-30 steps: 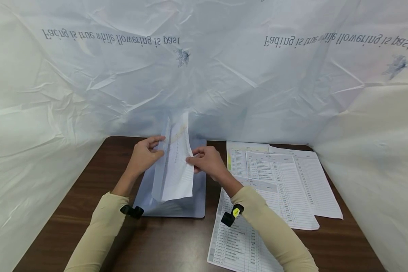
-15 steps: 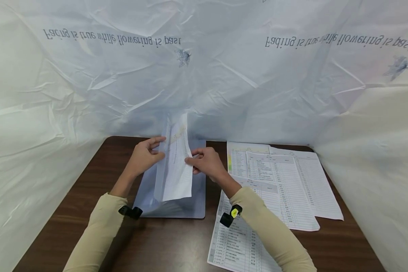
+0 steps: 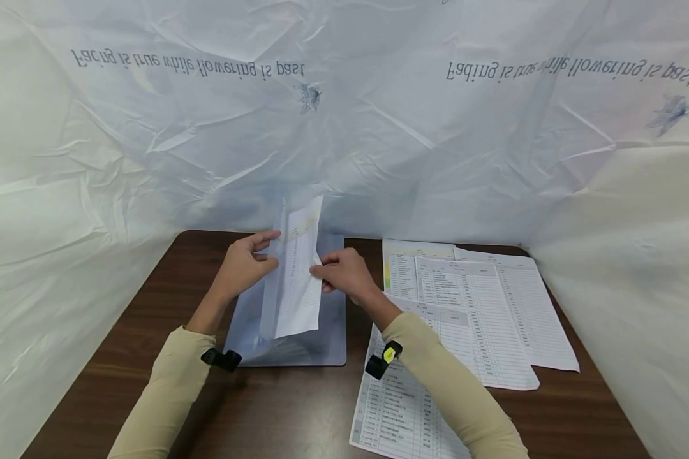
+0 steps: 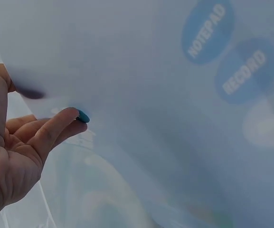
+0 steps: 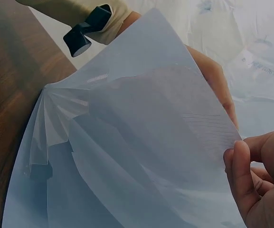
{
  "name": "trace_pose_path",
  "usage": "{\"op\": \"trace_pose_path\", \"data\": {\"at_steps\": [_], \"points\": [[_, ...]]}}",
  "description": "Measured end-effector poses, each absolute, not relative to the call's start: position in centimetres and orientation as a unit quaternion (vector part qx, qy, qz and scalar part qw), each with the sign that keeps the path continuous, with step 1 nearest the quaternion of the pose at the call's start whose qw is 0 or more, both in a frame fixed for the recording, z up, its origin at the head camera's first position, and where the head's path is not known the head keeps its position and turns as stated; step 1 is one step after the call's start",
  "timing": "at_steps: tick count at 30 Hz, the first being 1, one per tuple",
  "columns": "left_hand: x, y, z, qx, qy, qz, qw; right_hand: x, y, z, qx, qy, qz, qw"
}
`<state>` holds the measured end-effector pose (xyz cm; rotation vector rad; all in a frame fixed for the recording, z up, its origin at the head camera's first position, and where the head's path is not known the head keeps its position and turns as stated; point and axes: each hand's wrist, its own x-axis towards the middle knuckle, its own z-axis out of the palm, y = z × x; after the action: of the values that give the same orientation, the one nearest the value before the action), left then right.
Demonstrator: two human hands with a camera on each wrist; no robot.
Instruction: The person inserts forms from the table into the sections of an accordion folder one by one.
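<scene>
A pale blue translucent document folder [image 3: 332, 331] lies at the table's back left, its cover raised. My left hand [image 3: 244, 261] holds that cover by its left edge, between thumb and fingers. "NOTEPAD" and "RECORD" are printed on the cover [image 4: 127, 61] in the left wrist view. Inside stands a printed sheet of paper [image 3: 300, 287], leaning against the cover. With thumb and fingertips, my right hand [image 3: 349, 274] pinches the sheet's right edge. Pleated side gussets [image 5: 44, 128] of the folder show in the right wrist view. The folder hides part of the left hand there.
Several printed sheets [image 3: 453, 287] overlap on the right side of the dark wooden table [image 3: 287, 408]. One sheet [image 3: 404, 408] reaches toward the front edge, under the right forearm. White plastic sheeting [image 3: 344, 127] with lettering encloses the table at the back and sides.
My right hand has shifted slightly left, bringing the sheet's right edge closer to the cover. The sheet's lower edge sits a little higher. The left hand stays almost in place.
</scene>
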<state>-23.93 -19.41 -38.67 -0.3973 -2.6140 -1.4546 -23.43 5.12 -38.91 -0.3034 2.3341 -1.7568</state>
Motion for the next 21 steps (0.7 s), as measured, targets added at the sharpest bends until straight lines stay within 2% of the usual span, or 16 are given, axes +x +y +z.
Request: {"op": "trace_pose_path", "data": {"at_steps": [6, 14, 21], "points": [[-24.1, -19.6, -38.8, -0.123, -0.861, -0.488, 0.067, -23.2, 5.4, -38.8, -0.108, 0.796, -0.588, 0.093], [-24.1, -19.6, -38.7, -0.128, -0.860, -0.489, 0.065, -22.9, 5.9, -37.6, -0.105, 0.788, -0.596, 0.113], [-24.0, -19.6, -38.7, -0.127, -0.862, -0.486, 0.067, -23.2, 5.2, -38.1, -0.106, 0.794, -0.583, 0.136]]}}
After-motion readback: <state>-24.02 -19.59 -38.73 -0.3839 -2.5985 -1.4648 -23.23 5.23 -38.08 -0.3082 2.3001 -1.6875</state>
